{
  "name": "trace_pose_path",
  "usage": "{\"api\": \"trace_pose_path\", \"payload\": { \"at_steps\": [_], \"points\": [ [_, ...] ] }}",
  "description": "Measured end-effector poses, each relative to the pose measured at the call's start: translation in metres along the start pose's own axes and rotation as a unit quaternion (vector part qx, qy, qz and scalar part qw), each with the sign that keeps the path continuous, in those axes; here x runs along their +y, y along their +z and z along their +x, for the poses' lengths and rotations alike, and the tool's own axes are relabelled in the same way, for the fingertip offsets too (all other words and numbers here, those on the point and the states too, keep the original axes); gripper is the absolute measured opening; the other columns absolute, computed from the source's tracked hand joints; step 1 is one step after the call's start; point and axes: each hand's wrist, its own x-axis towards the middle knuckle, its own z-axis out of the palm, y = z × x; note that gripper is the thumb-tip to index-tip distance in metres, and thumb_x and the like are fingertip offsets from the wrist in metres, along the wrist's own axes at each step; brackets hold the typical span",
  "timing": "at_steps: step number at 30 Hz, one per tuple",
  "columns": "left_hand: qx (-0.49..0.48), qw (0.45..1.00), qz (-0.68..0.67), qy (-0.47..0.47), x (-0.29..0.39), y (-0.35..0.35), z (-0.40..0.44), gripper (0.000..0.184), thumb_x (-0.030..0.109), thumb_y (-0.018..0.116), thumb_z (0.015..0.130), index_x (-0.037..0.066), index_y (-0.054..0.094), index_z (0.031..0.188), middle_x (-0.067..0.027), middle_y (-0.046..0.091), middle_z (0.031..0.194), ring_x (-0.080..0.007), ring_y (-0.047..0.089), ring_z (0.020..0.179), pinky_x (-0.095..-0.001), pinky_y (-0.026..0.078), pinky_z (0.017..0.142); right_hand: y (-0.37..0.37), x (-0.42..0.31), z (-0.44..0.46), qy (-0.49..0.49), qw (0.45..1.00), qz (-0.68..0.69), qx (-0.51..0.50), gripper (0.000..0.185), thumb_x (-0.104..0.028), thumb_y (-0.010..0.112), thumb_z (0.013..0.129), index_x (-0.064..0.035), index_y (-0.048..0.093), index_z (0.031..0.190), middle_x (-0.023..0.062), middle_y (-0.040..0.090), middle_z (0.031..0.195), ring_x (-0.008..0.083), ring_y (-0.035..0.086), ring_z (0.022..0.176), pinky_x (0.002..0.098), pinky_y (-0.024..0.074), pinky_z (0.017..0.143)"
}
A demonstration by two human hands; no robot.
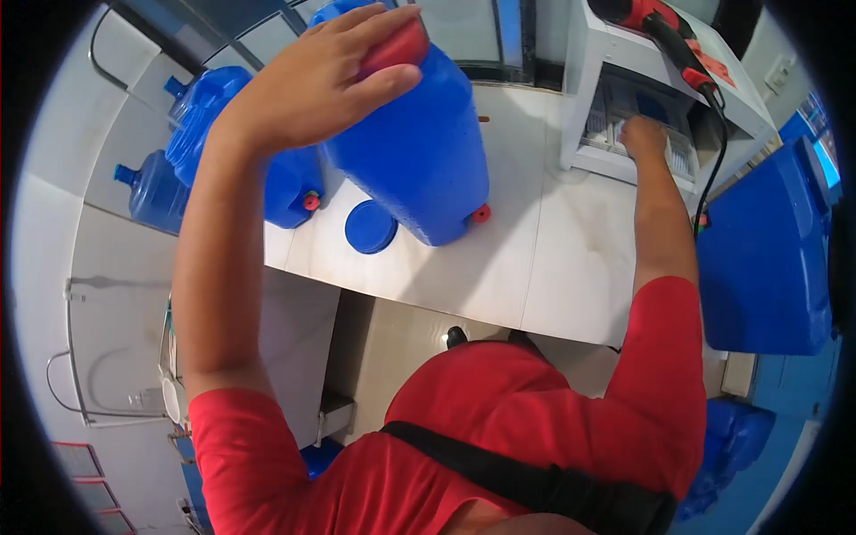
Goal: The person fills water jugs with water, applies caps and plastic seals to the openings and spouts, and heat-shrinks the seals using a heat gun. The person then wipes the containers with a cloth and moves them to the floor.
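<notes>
A black cord (pixel 719 138) hung past the white cabinet (pixel 615 49); a blue lid (pixel 371 226) lay before the glossy blue container (pixel 419 160), upright on the table (pixel 571 259), red tap (pixel 481 213) below; the left hand (pixel 325 78) gripped a red object (pixel 397 49) at its top; the right hand (pixel 644 138) curled inside the cabinet, its hold impossible to tell.

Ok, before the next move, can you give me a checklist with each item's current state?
1. Blue jerrycan resting on the white table: ok.
2. Left hand holding the red item at the jerrycan's top: ok.
3. Right hand inside the white cabinet: ok.
4. Right hand's grip secure: cannot tell, fingers largely hidden.
5. Round blue lid fitted on a container: not ok, lying on the table.
</notes>
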Motion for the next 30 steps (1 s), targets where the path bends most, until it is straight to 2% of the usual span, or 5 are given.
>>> {"api": "trace_pose_path", "payload": {
  "at_steps": [16,21,25,27,30],
  "points": [
    [-0.153,0.965,0.06,-0.203,-0.005,-0.018,0.024,0.109,0.092,0.037,0.074,0.008,0.05,0.142,-0.0232,0.065,0.121,-0.0431,0.064,0.109,-0.0502,0.056,0.086,-0.029,-0.04,-0.085,0.085,0.802,0.409,0.426,0.029,-0.031,0.06,0.096,-0.0038,0.068,0.102,0.0143,0.069,0.092,0.029,0.065,0.084,0.0374,0.0499,0.077],
    [-0.266,0.929,0.073,-0.247,-0.047,-0.048,0.017,0.107,0.092,0.033,0.075,0.007,0.054,0.136,-0.0229,0.067,0.113,-0.0379,0.067,0.104,-0.0444,0.058,0.082,-0.02,-0.101,-0.172,-0.015,0.746,0.621,0.24,0.025,-0.026,0.056,0.101,-0.0013,0.061,0.102,0.0026,0.06,0.088,0.0106,0.053,0.083,0.0257,0.0445,0.077],
    [-0.007,0.994,0.061,-0.092,0.006,-0.053,-0.011,0.072,0.065,0.043,0.093,0.012,0.047,0.142,-0.0212,0.057,0.132,-0.0301,0.057,0.123,-0.0392,0.046,0.102,-0.005,-0.154,-0.208,-0.043,0.668,0.742,0.017,0.021,-0.025,0.052,0.104,-0.0057,0.058,0.108,0.0004,0.061,0.095,0.0095,0.054,0.09,0.0256,0.0435,0.084],
    [-0.021,0.981,0.036,-0.189,-0.005,-0.046,-0.013,0.058,0.05,0.055,0.096,0.02,0.046,0.144,-0.0203,0.052,0.141,-0.0266,0.051,0.132,-0.0368,0.04,0.11,-0.001,-0.177,-0.215,-0.037,0.43,0.888,-0.158,0.022,-0.028,0.05,0.105,-0.0092,0.056,0.114,0.0009,0.063,0.105,0.0137,0.058,0.099,0.0321,0.0426,0.094],
    [0.147,0.953,-0.252,-0.081,-0.118,0.04,-0.011,0.073,0.06,0.029,0.102,0.001,0.045,0.141,-0.0208,0.058,0.129,-0.0303,0.055,0.124,-0.0394,0.041,0.105,0.005,-0.205,-0.222,0.003,0.364,0.907,-0.21,0.024,-0.029,0.048,0.104,-0.0126,0.055,0.12,0.0031,0.063,0.114,0.0174,0.059,0.105,0.0398,0.0437,0.097]
  ]
}}
